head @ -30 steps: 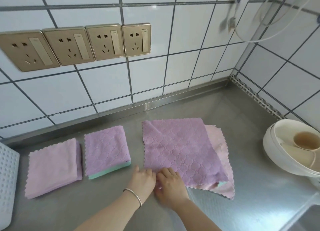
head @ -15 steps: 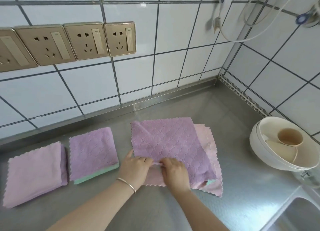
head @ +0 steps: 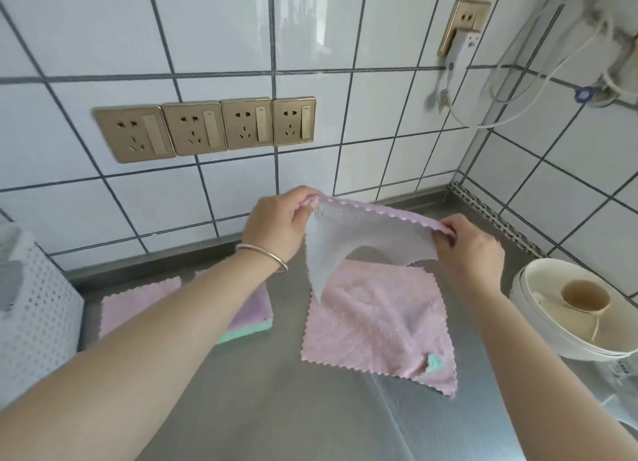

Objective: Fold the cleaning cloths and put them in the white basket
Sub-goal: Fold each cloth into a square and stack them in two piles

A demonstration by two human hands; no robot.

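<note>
**Third cloth lifted off the counter for folding**

While two folded cloths (head: pixel 138 305) wait on the steel counter (head: pixel 276 409), a person holds a lilac cloth (head: pixel 362 239) in the air above a pink cloth (head: pixel 373 322), each hand pinching one top corner. The left hand (head: pixel 276 225) has its fingers curled over the scalloped edge; the right hand (head: pixel 469 246) grips the opposite corner, and the fabric sags between them. Half a second earlier both hands were low on the counter at this cloth's near edge, where it lay flat on the pink one. Its lifting leaves the pink cloth uncovered and spread, so two cloths seem left to fold. Left of the pink cloth lie the folded pair, the nearer one partly hidden by the left forearm. Further left stands the white basket (head: pixel 41 322), its contents hard to make out.
</note>
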